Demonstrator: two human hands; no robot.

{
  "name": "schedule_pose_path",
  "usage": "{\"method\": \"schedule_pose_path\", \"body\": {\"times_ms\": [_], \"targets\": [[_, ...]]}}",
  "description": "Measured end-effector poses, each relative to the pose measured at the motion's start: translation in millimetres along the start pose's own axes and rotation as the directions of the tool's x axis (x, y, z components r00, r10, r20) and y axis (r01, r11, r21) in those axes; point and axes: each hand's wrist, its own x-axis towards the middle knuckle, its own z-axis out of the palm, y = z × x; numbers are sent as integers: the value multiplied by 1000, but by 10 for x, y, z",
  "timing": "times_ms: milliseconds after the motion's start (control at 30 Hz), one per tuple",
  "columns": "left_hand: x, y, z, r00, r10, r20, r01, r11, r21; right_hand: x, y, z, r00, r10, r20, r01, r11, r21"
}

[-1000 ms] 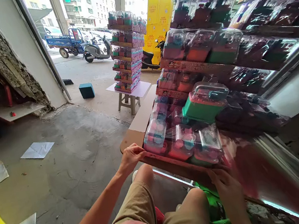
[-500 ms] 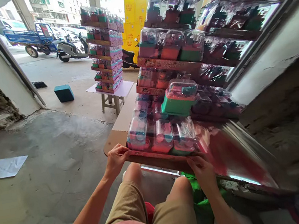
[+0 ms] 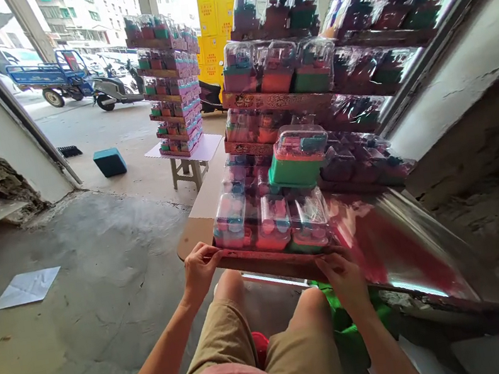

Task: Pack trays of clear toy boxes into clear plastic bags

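Cardboard tray point(image 3: 271, 261) at the table's point(image 3: 193, 236) near edge. Left hand point(image 3: 200, 272) pinched on its left front corner, right hand point(image 3: 344, 274) pinched near the right one. Judged best: equal force both sides, tray level; the green-based box point(image 3: 295, 168) perched on top could slide. Count: one tray gripped, three clear-lidded boxes point(image 3: 273, 224) in its front row, one green-based box, one stool point(image 3: 196, 171) beyond.

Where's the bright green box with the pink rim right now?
In the head view, just right of centre: the green box sits behind the front row of boxes in the tray, before the tall stack.
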Motion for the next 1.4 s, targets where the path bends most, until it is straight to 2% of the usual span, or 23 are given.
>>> {"method": "schedule_pose_path", "body": {"times_ms": [267, 567, 733, 900, 1033, 1167, 1400], "targets": [[-68, 11, 85, 995, 8, -99, 0, 997, 79, 22, -74, 26, 999, 0, -37, -1, 1000, -25], [-103, -8, 125, 989, 55, -136, -32, 985, 169, 18, 24, 80, 998, -39, -54, 35, 997, -75], [-130, -19, 158, 981, 101, -165, -64, 974, 215, -3, 72, 127, 984, -143, -107, 130, 983, -127], [-155, -75, 193, 963, 169, -212, -103, 952, 289, -13, 178, 177, 931, -320, -176, 276, 932, -236], [-158, -95, 221, 940, 240, -245, -139, 920, 367, -25, 246, 200, 898, -402, -180, 341, 893, -293], [-158, -90, 240, 910, 305, -281, -189, 908, 375, -31, 265, 192, 879, -450, -159, 373, 855, -360], [-163, -137, 266, 903, 348, -252, -236, 892, 385, -15, 222, 157, 855, -503, -125, 418, 812, -407]]}}
